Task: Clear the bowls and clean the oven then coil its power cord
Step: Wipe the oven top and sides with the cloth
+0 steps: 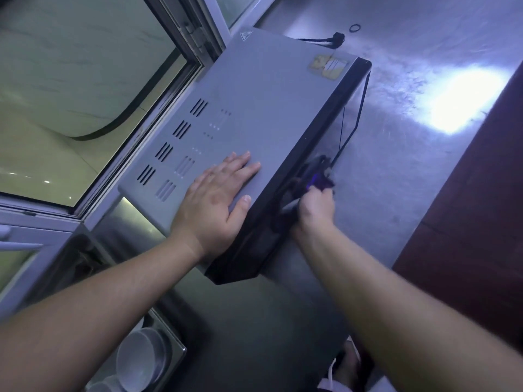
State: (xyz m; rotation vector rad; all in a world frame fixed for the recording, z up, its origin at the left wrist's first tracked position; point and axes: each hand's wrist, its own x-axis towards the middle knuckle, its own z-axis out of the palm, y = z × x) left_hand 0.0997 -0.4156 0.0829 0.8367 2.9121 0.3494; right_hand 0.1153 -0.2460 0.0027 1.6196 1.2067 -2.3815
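Matt grey metal oven [243, 108] (glossy black front); brushed, scuffed steel counter [410, 80].

Two bare forearms enter from the lower edge, each ending in an ungloved hand: left hand [218, 193], right hand [314, 212]. No sleeve, watch, ring or bracelet covers wrist or fingers. Fingernails are short and unpainted. Near the bottom edge, a foot [349, 366] wears a sandal with a white strap.

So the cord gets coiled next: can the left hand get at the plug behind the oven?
Probably yes: the left hand lies flat on the oven, holding nothing, and the plug lies uncovered on the counter, though far off.
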